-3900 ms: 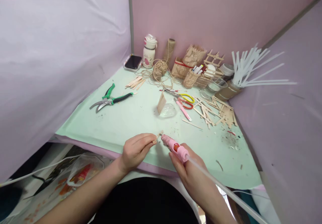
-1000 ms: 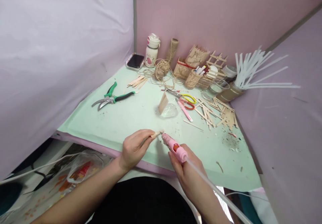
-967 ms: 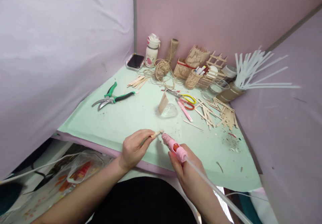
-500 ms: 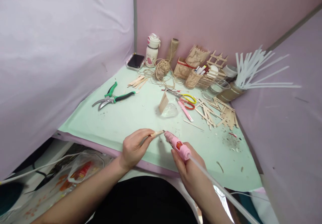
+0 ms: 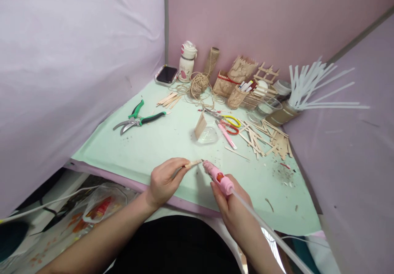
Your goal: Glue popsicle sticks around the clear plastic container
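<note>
Near the table's front edge, my left hand (image 5: 168, 179) pinches a short piece of wooden craft stick (image 5: 193, 164) that points to the right. My right hand (image 5: 235, 202) is wrapped round a pink hot glue gun (image 5: 217, 176), with a long clear glue stick (image 5: 271, 231) trailing from its back end. The gun's nozzle is at the right tip of the wooden piece; whether they touch I cannot tell. Beyond my hands stands a small wooden panel (image 5: 200, 126) on a clear plastic piece (image 5: 208, 135).
Green-handled pruning shears (image 5: 135, 120) lie at left. Scissors (image 5: 229, 122), a pink pen-like tool (image 5: 227, 135) and loose craft sticks (image 5: 255, 138) lie at right. Along the back stand a phone (image 5: 166, 75), a bottle (image 5: 186, 62), twine (image 5: 199, 84), wooden holders (image 5: 237, 96) and a tube of glue sticks (image 5: 283, 113).
The glue gun's nozzle has shifted very slightly right along the wooden piece's tip. My left hand keeps its hold, nearly still.
</note>
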A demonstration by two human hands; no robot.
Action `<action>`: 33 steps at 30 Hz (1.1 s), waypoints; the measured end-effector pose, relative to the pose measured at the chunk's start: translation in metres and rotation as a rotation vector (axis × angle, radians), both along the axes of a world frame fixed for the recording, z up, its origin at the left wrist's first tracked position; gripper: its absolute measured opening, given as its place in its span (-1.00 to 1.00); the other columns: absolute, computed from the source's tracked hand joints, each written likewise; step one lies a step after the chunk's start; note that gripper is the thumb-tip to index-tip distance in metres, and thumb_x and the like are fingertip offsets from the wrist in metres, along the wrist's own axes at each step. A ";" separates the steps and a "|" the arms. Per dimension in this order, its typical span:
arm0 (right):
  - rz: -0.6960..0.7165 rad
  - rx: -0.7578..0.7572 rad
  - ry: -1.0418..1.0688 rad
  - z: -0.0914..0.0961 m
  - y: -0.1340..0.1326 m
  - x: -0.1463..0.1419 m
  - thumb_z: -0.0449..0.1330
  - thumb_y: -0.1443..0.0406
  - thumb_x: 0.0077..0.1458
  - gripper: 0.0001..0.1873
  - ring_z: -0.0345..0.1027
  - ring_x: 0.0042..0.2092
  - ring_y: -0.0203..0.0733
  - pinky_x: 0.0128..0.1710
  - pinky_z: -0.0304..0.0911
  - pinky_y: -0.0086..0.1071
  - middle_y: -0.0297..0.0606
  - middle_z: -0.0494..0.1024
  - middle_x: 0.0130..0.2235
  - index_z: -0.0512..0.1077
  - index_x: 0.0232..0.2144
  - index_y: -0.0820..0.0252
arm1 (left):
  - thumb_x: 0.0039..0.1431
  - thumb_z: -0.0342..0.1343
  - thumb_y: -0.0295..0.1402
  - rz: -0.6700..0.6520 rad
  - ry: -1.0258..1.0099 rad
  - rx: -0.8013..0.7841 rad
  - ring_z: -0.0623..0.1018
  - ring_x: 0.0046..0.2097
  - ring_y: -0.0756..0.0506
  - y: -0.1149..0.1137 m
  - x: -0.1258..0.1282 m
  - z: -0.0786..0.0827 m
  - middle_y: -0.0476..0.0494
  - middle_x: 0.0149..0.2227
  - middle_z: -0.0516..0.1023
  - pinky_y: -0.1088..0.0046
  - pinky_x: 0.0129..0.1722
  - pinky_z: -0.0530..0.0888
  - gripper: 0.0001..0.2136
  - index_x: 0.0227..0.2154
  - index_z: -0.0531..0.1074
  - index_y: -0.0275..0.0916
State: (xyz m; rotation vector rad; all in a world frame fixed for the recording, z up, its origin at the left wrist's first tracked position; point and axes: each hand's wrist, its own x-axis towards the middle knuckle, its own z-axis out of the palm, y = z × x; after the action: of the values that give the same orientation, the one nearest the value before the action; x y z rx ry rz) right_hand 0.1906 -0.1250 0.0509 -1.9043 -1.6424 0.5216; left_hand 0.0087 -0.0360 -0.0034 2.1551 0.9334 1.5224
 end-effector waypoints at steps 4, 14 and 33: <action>-0.043 0.040 0.183 -0.001 0.006 0.001 0.13 0.15 0.18 -0.66 0.47 -0.21 -0.10 -0.22 0.31 -0.32 -0.23 0.57 -0.23 0.48 -0.03 0.04 | 0.18 0.16 -0.53 -0.012 -0.020 -0.014 0.62 -0.27 -0.02 0.000 -0.001 0.001 -0.11 -0.32 0.64 0.52 -0.21 0.55 -0.89 -0.25 0.52 -0.25; -0.255 0.020 0.379 -0.016 0.032 -0.007 0.23 0.14 0.04 -0.77 0.49 -0.24 -0.13 -0.27 0.32 -0.33 -0.30 0.62 -0.26 0.45 -0.25 0.08 | 0.13 0.18 -0.61 -0.172 -0.042 0.029 0.62 -0.24 0.00 -0.007 0.002 0.002 -0.14 -0.29 0.63 0.56 -0.19 0.55 -0.80 -0.19 0.48 -0.27; -0.149 0.029 0.169 -0.035 0.028 -0.005 0.15 0.09 0.06 -0.77 0.35 -0.46 -0.16 -0.43 0.23 -0.34 -0.32 0.53 -0.45 0.37 -0.33 0.11 | 0.19 0.14 -0.57 -0.236 -0.022 0.026 0.62 -0.22 -0.01 -0.015 0.007 0.007 -0.16 -0.27 0.63 0.54 -0.19 0.57 -0.80 -0.14 0.47 -0.26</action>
State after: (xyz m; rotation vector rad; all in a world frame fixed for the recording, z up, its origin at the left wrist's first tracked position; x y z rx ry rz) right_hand 0.1860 -0.0968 0.0161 -1.8882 -1.3825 0.5769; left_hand 0.0161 -0.0514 0.0035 2.1736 0.6291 1.4459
